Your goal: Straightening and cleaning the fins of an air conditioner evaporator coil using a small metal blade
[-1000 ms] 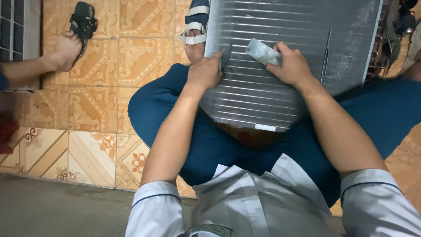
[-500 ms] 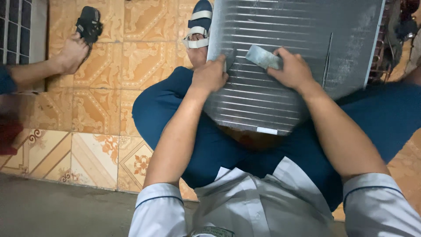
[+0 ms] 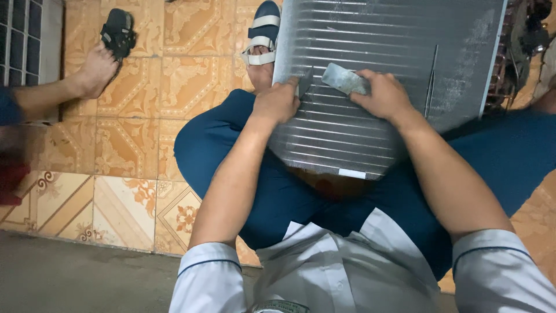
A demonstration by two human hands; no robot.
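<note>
Seated on patterned orange tile floor (image 3: pixel 139 139), legs in blue trousers (image 3: pixel 231 156) spread, with a finned metal coil panel (image 3: pixel 394 64) propped across the lap: near edge resting on the thighs, far edge tilted up and away, likely so the fin face is turned toward the head camera and within arm's reach. Left hand (image 3: pixel 278 104) curled over the panel's left edge, fingers closed on a small dark tool (image 3: pixel 305 83) whose tip pokes out against the fins; exact kind of tool too small to tell. Grip at the edge seems to double as a brace to stop the panel sliding off the lap. Right hand (image 3: pixel 385 93) closed around a flat grey metal piece (image 3: pixel 343 78), thumb and fingers wrapped on its right end, the free end lying flat on the fins and pointing toward the left hand; held low and parallel to the fin rows, probably to run along them. Both forearms extended, white short sleeves (image 3: pixel 208 278) at the frame bottom. Thin vertical rod or strip (image 3: pixel 430 81) on the panel right of the right hand, untouched. Sandalled foot (image 3: pixel 260 40) of the wearer tucked just beside the panel's left side, on the floor. Another person's bare foot (image 3: pixel 95 69) at far left, touching a black sandal (image 3: pixel 119 32), well apart from the panel. Dark cluttered parts (image 3: pixel 530 35) beyond the panel's right edge, detail unclear. Grey concrete strip (image 3: pixel 87 278) at lower left.
</note>
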